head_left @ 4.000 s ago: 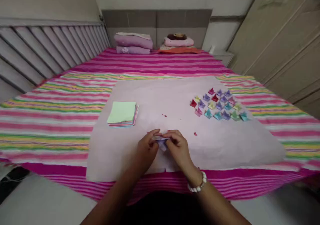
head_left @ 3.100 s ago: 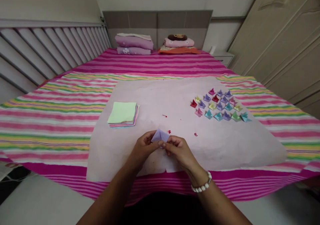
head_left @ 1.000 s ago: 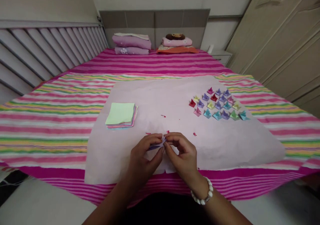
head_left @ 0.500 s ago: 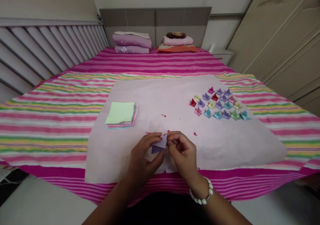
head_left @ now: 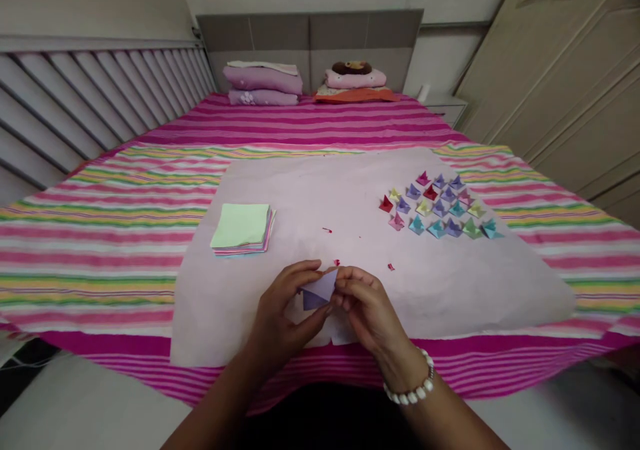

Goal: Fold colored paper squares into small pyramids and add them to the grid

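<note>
Both hands pinch a small folded purple paper (head_left: pixel 319 290) just above the near edge of a pale pink sheet (head_left: pixel 350 190) spread on the bed. My left hand (head_left: pixel 283 310) grips its left side, fingers closed. My right hand (head_left: pixel 367 307), with a white bead bracelet on the wrist, grips its right side with closed fingers. A stack of square coloured papers (head_left: pixel 243 229), light green on top, lies to the left. Several small folded paper shapes (head_left: pixel 440 207) in mixed colours sit in rows at the right.
The bed has a pink, green and yellow striped cover (head_left: pixel 100 237). Folded pink bedding (head_left: pixel 263 83) and pillows (head_left: pixel 353 83) lie at the headboard. A slatted rail (head_left: pixel 75 110) runs along the left, a wardrobe (head_left: pixel 565 83) along the right. Tiny red scraps (head_left: pixel 327 230) dot the sheet.
The purple paper has been turned and refolded between my fingers; it now stands more upright, showing a lighter flap. Both hands stay at the sheet's near edge.
</note>
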`<action>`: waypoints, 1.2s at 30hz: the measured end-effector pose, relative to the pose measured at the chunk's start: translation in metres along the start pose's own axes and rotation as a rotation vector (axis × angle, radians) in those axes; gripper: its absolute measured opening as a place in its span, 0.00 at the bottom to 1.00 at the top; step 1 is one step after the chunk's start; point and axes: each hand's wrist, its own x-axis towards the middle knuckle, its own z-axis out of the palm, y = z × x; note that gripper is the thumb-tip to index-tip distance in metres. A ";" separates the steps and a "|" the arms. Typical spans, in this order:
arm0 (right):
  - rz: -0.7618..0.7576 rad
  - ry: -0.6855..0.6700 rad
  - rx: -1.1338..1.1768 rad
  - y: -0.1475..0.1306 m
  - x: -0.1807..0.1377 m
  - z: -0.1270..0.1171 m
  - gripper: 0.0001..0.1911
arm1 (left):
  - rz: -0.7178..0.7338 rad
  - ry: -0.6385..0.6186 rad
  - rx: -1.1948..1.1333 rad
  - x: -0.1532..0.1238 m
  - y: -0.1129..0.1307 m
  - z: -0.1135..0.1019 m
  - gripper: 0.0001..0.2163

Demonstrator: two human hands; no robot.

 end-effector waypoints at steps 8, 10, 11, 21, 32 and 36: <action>0.130 -0.121 0.194 0.002 0.003 -0.003 0.03 | -0.020 -0.006 -0.097 -0.001 -0.002 -0.002 0.20; 0.166 -0.147 0.237 0.003 0.003 -0.004 0.03 | -0.037 -0.001 -0.114 -0.001 -0.002 -0.003 0.20; 0.183 -0.154 0.247 0.004 0.003 -0.004 0.03 | -0.048 0.003 -0.127 -0.001 -0.001 -0.003 0.20; -0.095 -0.061 -0.226 0.008 -0.002 -0.012 0.10 | -0.438 0.078 -0.433 0.006 0.004 -0.001 0.11; -0.198 -0.049 -0.447 0.008 0.003 -0.022 0.10 | -0.724 -0.101 -0.524 0.018 0.008 0.001 0.11; -0.143 0.023 -0.325 0.014 0.005 -0.022 0.11 | -0.699 -0.135 -0.571 0.018 0.005 0.001 0.14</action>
